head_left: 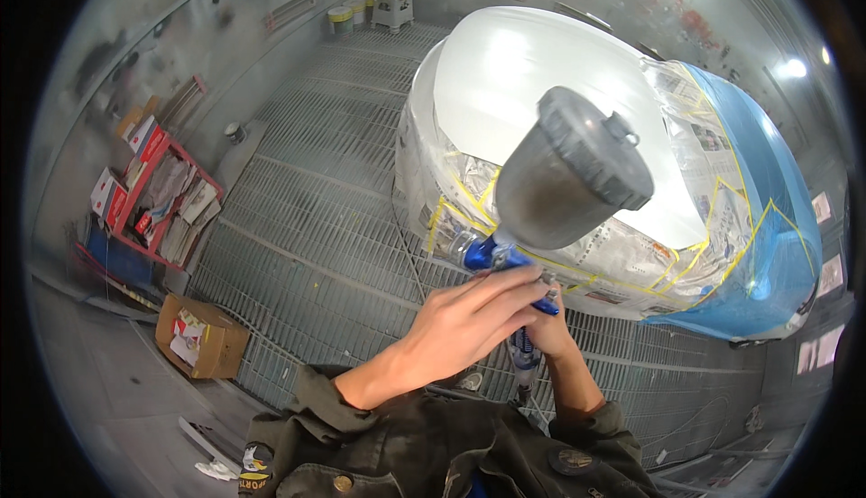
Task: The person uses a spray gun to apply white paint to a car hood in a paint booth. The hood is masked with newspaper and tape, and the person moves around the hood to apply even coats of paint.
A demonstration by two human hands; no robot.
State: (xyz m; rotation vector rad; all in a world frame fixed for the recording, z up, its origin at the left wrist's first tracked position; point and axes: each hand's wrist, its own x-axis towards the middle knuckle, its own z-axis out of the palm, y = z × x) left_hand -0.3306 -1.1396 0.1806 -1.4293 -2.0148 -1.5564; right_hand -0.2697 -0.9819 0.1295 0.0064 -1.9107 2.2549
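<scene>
A blue spray gun (pixel 511 262) with a large grey lidded cup (pixel 568 173) on top is held in front of my chest. My right hand (pixel 550 325) is closed around its handle, with part of the grip and a hose fitting showing below. My left hand (pixel 469 319) reaches across from the left, its fingers pressed together on the back of the gun body. The left fingertips partly cover the right hand. Just beyond the gun stands a car with a glossy white hood (pixel 487 65), edged with masking newspaper (pixel 713 227) and yellow tape.
Blue plastic film (pixel 767 173) covers the car's right part. Metal grating (pixel 307 155) forms the floor. A red cart (pixel 158 254) with paper and boxes stands left, near a cardboard box (pixel 221 340). Several buckets (pixel 341 20) and a stool (pixel 393 13) stand by the far wall.
</scene>
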